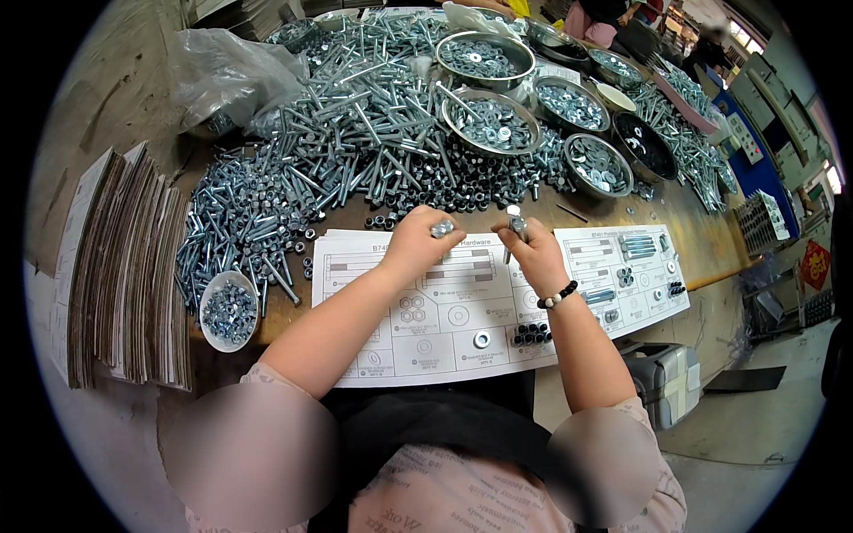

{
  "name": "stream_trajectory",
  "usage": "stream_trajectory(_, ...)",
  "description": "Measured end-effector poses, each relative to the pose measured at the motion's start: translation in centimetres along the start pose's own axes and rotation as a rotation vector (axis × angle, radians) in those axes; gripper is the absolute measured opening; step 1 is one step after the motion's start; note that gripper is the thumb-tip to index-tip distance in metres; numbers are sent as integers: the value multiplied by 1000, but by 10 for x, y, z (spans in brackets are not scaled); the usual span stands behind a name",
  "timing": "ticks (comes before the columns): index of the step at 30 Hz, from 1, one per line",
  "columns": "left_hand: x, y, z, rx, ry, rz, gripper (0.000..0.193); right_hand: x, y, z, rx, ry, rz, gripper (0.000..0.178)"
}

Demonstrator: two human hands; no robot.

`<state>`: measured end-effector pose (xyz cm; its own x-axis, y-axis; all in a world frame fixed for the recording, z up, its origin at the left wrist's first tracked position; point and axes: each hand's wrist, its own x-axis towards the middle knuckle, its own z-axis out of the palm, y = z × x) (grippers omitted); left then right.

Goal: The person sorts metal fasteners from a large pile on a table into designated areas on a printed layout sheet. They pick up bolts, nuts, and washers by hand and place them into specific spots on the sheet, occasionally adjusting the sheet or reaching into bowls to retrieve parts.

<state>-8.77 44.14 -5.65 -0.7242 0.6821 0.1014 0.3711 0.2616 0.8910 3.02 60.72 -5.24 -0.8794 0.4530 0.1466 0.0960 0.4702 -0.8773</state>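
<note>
My left hand (421,240) is closed over the printed sheet, its fingers wrapped round bolts (442,229) whose shiny heads show at the fingertips. Level with it, my right hand (536,256) pinches bolts (515,218) that stand up between thumb and fingers. Below both hands lies a white printed card (400,355) with outlined hardware drawings. A washer (481,339) and a cluster of black nuts (531,334) rest on it. To the right, a second card (577,251) carries bolts (636,245), nuts and washers laid over its drawings.
A big heap of bolts (373,124) covers the table's far side, with black nuts (444,182) along its front. Metal bowls of washers (598,166) stand at the right. A white bowl of nuts (229,311) and stacked cards (124,266) are at the left.
</note>
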Motion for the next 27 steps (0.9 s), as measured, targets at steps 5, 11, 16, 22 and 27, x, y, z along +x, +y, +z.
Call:
stream_trajectory(5,-12,-14,0,-561,-68,-349,22,2,-14,1,-49,-31,122,20)
stream_trajectory(11,-30,-33,-25,-132,-174,-238,36,1,-19,8,-28,17,71,19)
stream_trajectory(16,-50,-46,-35,199,-221,131,38,2,-19,14,-48,-52,83,20)
stream_trajectory(22,-45,-50,-50,586,-249,273,33,-2,-10,23,-26,-149,104,18)
stream_trajectory(27,-34,-47,-53,473,-240,91,38,-3,0,21,26,-172,92,15)
